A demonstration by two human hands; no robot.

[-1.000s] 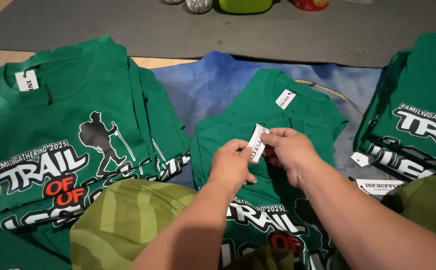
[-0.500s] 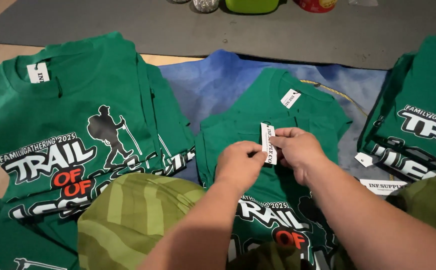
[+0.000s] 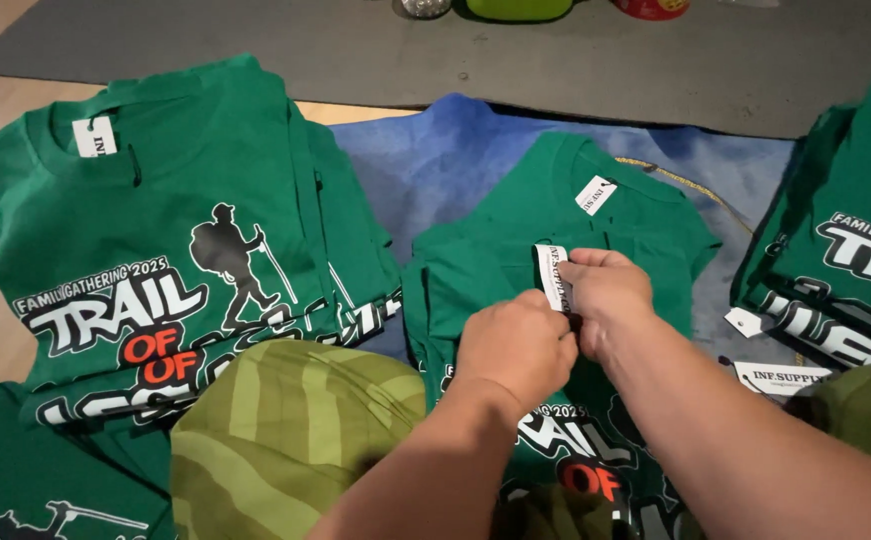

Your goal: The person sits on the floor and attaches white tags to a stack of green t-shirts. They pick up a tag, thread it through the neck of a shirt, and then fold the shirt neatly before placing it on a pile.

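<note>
My left hand [image 3: 518,348] and right hand [image 3: 606,295] meet over the middle shirt [image 3: 516,250], knuckle to knuckle. Both are pinched shut on one white tag [image 3: 553,276]: the right thumb and fingers clamp its edge from the 3 o'clock side, and the left fingertips close on its lower end from 7 o'clock. The tag stands on edge, upright above the shirt's chest, its top end clear of my fingers. I cannot tell whether it is attached to the fabric below.

The middle shirt is green and lies flat, collar toward 12 o'clock, on a blue cloth [image 3: 436,160]. A second white label [image 3: 596,194] sits at its neckline, at 12 o'clock from my hands and apart from them. Its printed front shows partly beneath my forearms.

At 9 o'clock lies a stack [image 3: 166,230] of like green shirts with a hiker print and white and red lettering; a neck label [image 3: 94,136] shows at its collar. At 3 o'clock lies another green pile [image 3: 846,270], with two loose white tags [image 3: 771,378] at its near edge.

A striped olive-green knee [image 3: 286,430] fills the view at 7 o'clock, just beside my left forearm. A grey mat [image 3: 356,50] runs across at 12 o'clock, beyond the blue cloth.
</note>
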